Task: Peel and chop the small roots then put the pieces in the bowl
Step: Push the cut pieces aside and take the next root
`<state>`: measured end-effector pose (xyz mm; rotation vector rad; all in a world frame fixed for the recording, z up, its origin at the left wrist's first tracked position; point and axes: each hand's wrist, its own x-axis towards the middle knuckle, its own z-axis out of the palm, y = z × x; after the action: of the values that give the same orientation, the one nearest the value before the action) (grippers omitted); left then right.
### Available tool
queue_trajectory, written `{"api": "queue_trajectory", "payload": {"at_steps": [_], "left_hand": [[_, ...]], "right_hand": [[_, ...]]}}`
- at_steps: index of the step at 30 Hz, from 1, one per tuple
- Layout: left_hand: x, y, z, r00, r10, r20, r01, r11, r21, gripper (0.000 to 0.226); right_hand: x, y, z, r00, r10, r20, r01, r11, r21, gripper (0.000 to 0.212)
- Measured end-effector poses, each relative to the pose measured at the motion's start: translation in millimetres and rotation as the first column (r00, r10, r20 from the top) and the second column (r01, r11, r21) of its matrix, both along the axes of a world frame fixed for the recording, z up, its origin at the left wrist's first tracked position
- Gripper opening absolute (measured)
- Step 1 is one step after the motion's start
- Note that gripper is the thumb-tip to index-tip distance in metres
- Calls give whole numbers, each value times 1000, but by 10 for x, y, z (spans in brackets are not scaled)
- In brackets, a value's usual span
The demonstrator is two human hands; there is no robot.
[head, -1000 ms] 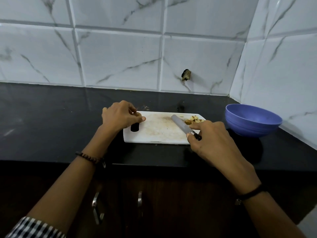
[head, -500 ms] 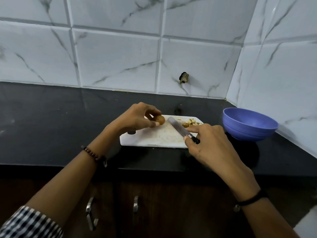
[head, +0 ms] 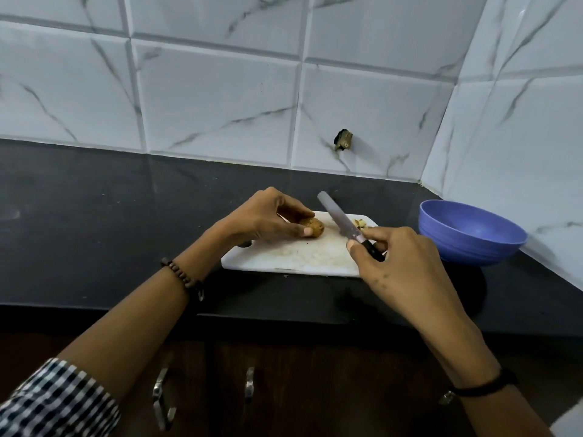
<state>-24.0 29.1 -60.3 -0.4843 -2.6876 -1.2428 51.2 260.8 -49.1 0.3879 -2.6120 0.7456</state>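
– On the white chopping board (head: 315,257), near the bench's front edge, is that the root he's got?

– Yes, a small root (head: 312,228), pinched between the thumb and fingertips of the left hand (head: 268,220). I can't tell whether it touches the board or sits just above it. Its long axis runs roughly along the board, with the rounded free end poking out toward the knife (head: 339,220).

– And the knife?

– The right hand (head: 400,263) is wrapped round the dark handle. The blade slants away from it toward the back edge of the bench, just to the right of the root, with a narrow gap between them. So I'd say the blade has to go left to meet that bare end.

– Peeled?

– Not by the look of it. The skin is brown, speckled and dull, and the shape is a plump oval. The blade is pale, flat and smooth, and the board is scuffed and stained.

– Anything cut already?

– A few pale chopped pieces (head: 361,223) at the board's far right corner. Beyond them a glossy blue bowl (head: 467,250) with faint ridges stands toward the bench's (head: 94,231) right end. It's nearer the knife hand.
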Motion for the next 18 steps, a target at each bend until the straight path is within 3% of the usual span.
{"api": "queue_trajectory", "payload": {"at_steps": [7, 18], "left_hand": [[62, 66, -107, 984, 79, -160, -74, 997, 34, 37], [96, 61, -95, 983, 95, -155, -82, 993, 89, 37]], "right_hand": [[-16, -164, -59, 998, 48, 41, -49, 998, 25, 24], [34, -246, -52, 988, -18, 155, -2, 991, 133, 40]]}}
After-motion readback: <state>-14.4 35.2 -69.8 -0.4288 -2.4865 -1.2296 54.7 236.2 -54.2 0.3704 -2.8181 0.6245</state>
